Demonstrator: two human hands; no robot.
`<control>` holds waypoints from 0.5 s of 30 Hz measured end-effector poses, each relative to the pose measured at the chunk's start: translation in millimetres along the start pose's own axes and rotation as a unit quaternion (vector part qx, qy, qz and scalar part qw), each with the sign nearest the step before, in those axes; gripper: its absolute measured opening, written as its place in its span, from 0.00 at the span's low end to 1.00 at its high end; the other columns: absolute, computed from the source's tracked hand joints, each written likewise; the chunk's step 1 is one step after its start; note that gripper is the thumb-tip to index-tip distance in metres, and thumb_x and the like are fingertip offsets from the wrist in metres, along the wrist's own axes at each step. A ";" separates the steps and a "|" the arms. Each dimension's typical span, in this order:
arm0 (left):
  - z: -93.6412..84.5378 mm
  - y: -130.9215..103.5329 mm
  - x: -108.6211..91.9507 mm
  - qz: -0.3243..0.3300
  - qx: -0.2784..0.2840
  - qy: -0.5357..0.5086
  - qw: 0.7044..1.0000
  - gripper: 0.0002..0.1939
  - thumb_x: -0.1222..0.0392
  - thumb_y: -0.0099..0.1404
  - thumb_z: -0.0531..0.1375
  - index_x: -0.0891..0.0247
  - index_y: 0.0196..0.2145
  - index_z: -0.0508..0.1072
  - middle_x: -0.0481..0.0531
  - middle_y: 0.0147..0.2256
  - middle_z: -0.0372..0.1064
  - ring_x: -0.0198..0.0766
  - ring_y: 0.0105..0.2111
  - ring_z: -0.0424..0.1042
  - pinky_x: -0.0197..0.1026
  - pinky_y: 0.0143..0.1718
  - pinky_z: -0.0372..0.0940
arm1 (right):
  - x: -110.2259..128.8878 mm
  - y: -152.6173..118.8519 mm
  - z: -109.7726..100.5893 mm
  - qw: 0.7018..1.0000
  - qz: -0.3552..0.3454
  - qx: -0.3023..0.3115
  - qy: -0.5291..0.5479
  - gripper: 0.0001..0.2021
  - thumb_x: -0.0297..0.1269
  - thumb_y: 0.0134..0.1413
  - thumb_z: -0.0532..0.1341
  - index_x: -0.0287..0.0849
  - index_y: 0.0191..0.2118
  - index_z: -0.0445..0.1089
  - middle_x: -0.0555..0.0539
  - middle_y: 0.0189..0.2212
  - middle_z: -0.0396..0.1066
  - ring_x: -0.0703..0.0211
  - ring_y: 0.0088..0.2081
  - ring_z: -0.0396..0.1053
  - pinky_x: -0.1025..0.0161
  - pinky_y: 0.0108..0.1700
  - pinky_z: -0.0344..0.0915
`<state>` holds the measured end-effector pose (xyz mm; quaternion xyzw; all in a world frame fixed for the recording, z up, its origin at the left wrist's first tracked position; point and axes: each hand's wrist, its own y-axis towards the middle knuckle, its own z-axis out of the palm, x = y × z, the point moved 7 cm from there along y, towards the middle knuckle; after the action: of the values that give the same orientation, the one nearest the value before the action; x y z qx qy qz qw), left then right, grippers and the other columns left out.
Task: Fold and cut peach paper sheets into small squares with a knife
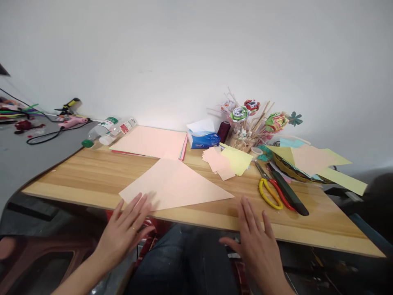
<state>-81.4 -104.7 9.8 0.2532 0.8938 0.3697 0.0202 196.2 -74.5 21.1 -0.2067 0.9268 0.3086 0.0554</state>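
Observation:
A folded sheet of pale pink paper (176, 184) lies on the wooden table (82, 176), its long edge toward me and one corner pointing right. My left hand (125, 229) is at the paper's lower left edge, fingers stretched out, the fingertips over or on the paper. Just beyond the right corner is my right hand (256, 237), flat with the thumb spread, fingertips at the tabletop. Neither hand grips anything. Behind the folded sheet rests a stack of pink paper (149, 141), other colours showing at its edge.
Yellow-and-red-handled scissors (272, 192) and a black-handled tool (288, 192) lie at right. Small paper pieces (227, 162), a blue tissue pack (204, 140), paper flowers (241, 114) and a heaped basket (288, 166) stand behind. Plastic bottles (100, 131) and a pink glue gun (73, 122) are left.

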 end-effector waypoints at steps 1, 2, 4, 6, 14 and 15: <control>-0.3 10.5 -11.3 -0.005 -0.009 -0.004 1.000 0.34 0.58 0.66 0.59 0.66 0.64 0.49 0.63 0.53 0.66 0.47 0.58 0.59 0.55 0.62 0.44 | 12.1 4.0 -1.4 1.000 -0.019 -0.005 -0.003 0.40 0.59 0.59 0.39 0.25 0.62 0.49 0.32 0.59 0.56 0.46 0.58 0.57 0.48 0.62 0.39; -0.4 21.8 -25.8 0.003 -0.021 -0.029 0.999 0.34 0.56 0.66 0.58 0.68 0.63 0.49 0.63 0.52 0.66 0.47 0.58 0.58 0.54 0.62 0.43 | 24.7 8.4 -1.7 0.999 -0.038 -0.007 0.005 0.38 0.58 0.60 0.40 0.27 0.62 0.49 0.34 0.60 0.56 0.47 0.59 0.56 0.49 0.62 0.39; 8.7 43.9 -60.3 0.045 -0.004 -0.075 0.996 0.32 0.51 0.67 0.56 0.70 0.62 0.53 0.61 0.53 0.66 0.44 0.59 0.57 0.50 0.63 0.44 | 47.2 17.2 1.8 0.997 -0.069 0.000 0.039 0.34 0.54 0.62 0.41 0.31 0.61 0.53 0.38 0.60 0.55 0.50 0.61 0.53 0.51 0.62 0.39; 27.5 60.7 -88.4 0.068 0.050 -0.074 0.994 0.36 0.40 0.65 0.52 0.73 0.59 0.57 0.62 0.57 0.60 0.46 0.60 0.56 0.47 0.61 0.48 | 60.1 23.8 7.9 0.994 -0.083 0.006 0.068 0.31 0.52 0.62 0.43 0.32 0.59 0.57 0.39 0.60 0.57 0.51 0.61 0.53 0.53 0.61 0.40; 38.7 49.0 -74.4 0.055 0.037 -0.008 0.998 0.27 0.48 0.69 0.52 0.74 0.54 0.64 0.61 0.53 0.66 0.46 0.53 0.66 0.44 0.51 0.63 | 39.1 19.4 16.7 0.994 -0.073 0.035 0.075 0.22 0.36 0.62 0.47 0.38 0.60 0.56 0.46 0.59 0.60 0.54 0.57 0.59 0.53 0.60 0.42; 32.1 43.0 -64.7 0.050 0.027 0.000 0.998 0.23 0.52 0.70 0.51 0.74 0.55 0.63 0.60 0.52 0.67 0.45 0.52 0.67 0.43 0.51 0.64 | 35.6 17.9 16.0 0.994 -0.068 0.037 0.075 0.22 0.37 0.62 0.48 0.38 0.60 0.55 0.46 0.59 0.60 0.54 0.57 0.59 0.53 0.60 0.42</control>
<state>0.9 -88.3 5.6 0.2978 0.8895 0.3464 -0.0053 156.0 -64.4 9.9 -0.2899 0.9230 0.2527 0.0140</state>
